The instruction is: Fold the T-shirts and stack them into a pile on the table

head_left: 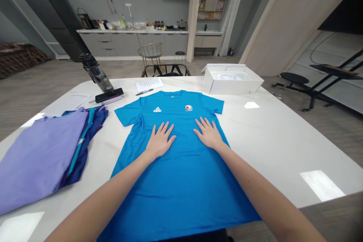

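Bare forearms reach out from me, and my left hand and right hand lie open on the blue PEAK T-shirt, fingers spread wide, holding nothing (palms pressed flat). The shirt lies face-up mid-table, its neckline toward the far edge, with a folded purple garment near the left edge.

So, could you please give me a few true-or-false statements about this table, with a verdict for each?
1. The left hand lies flat on the blue T-shirt. True.
2. The right hand grips a pen. False: it lies open on the shirt, and the pen rests on the white table beyond the collar.
3. A lilac garment lies on a navy garment, left of the shirt. True.
4. The white box is shut. False: it stands open.
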`<state>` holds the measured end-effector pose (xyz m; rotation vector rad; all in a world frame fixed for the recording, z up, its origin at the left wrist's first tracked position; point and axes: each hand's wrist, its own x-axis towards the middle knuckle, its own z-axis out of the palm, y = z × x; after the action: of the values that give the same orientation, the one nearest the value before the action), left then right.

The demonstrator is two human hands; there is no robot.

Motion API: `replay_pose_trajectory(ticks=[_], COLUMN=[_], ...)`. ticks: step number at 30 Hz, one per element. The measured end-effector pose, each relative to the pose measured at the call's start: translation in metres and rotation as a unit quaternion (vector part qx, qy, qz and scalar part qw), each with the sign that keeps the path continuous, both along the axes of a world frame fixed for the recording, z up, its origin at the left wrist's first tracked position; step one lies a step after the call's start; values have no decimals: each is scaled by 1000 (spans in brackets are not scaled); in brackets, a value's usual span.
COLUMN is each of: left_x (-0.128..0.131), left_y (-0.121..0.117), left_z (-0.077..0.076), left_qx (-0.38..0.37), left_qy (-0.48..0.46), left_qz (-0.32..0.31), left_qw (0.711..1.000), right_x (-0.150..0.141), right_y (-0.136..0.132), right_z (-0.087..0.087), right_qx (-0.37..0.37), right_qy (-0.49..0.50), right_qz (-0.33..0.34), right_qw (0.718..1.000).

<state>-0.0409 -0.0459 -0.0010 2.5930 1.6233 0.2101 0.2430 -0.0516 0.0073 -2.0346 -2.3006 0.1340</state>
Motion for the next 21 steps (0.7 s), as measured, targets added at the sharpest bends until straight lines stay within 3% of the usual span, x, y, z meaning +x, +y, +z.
replay_pose_trajectory(ticks=[5, 13, 18, 21], left_x=[-1, -2, 3, 12], left_y=[0, -1, 3, 25], left_z=[1, 1, 13, 24], left_qx=[3, 10, 16, 27], left_qy=[2, 2, 4, 11], left_qz=[-3, -6, -3, -2], left_qw=[1000, 1000, 1000, 1000], right_x=[11, 21, 29, 43], right_y=[23, 91, 116, 125], right_z=[22, 75, 86, 89], right_qx=[-2, -190, -295, -347], right_qy=[9, -9, 61, 122], right_qz=[27, 100, 111, 105], right_qw=[1000, 977, 947, 924])
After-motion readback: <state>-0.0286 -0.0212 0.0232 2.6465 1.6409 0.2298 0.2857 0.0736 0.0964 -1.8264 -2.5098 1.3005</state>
